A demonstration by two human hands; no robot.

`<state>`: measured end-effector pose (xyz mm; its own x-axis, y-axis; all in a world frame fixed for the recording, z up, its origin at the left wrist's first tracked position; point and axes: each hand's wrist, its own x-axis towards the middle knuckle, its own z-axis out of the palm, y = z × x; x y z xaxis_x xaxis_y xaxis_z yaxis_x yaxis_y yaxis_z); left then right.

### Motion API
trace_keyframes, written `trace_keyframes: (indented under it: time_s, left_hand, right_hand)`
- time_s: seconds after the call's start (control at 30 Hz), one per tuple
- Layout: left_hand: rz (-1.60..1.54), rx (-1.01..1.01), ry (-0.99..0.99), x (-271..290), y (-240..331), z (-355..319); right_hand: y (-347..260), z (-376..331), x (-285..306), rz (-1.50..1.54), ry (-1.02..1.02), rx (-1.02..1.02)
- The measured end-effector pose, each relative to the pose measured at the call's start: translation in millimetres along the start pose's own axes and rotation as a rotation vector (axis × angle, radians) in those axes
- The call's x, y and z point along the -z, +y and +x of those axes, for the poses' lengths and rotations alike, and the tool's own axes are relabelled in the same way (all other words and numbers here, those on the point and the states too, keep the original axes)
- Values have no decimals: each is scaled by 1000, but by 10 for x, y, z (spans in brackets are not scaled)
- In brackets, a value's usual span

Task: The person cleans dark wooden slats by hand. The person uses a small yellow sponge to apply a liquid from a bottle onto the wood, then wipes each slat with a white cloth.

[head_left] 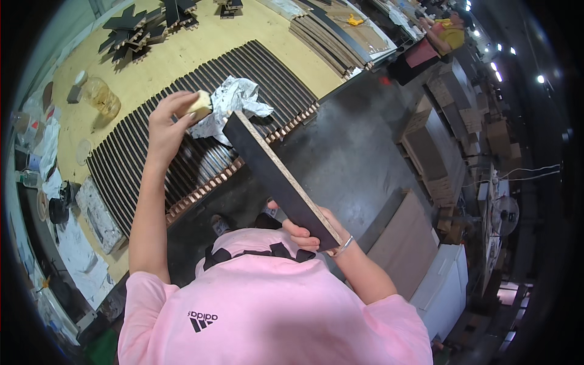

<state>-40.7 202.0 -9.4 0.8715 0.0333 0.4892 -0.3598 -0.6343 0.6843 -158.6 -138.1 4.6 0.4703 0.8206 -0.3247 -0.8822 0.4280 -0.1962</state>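
My left hand (167,121) is raised over the bench and grips a small pale block (200,105), held against a crumpled white cloth (234,103). My right hand (313,231) holds the near end of a long dark board (277,176) with a pale chipboard edge. The board slants up and away from my chest toward the cloth. Beneath both lies a row of several dark slats (182,146) laid side by side on the yellow workbench (201,48).
A clear plastic jar (100,94) stands at the bench's left. Dark cross-shaped pieces (143,27) lie at its far end, stacked boards (331,36) at far right. Another person in yellow (447,30) works in the distance. Dark floor, cardboard stacks (438,146) and a white cabinet (447,286) lie right.
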Motion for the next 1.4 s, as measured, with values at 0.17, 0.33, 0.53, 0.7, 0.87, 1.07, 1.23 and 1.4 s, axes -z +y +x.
trace_keyframes:
  time_s: [0.17, 0.33, 0.53, 0.7, 0.87, 1.07, 1.23, 1.4]
  left_hand:
    - [-1179, 515, -182, -22, 537, -390]
    - [-1490, 629, -602, -359, 767, -664]
    - [-1482, 659, -544, -338, 814, -538]
    - [-1419, 661, -498, -286, 795, -551]
    - [-1523, 692, -424, -261, 850, -620]
    - [-1671, 673, -95, -491, 1036, -756]
    - [-1762, 730, -188, -626, 1351, -892]
    - [-1719, 788, -648, -383, 1385, -993]
  right_hand:
    - [61, 31, 153, 193, -222, 68]
    - [88, 147, 117, 220, -308, 34]
    - [-92, 208, -20, -287, 170, 135]
    - [-301, 125, -193, -593, 97, 203]
    - [-321, 41, -244, -453, -52, 241]
    - [-103, 172, -76, -655, 106, 488]
    - [-52, 464, -108, -372, 350, 796]
    - [-594, 216, -261, -319, 396, 935]
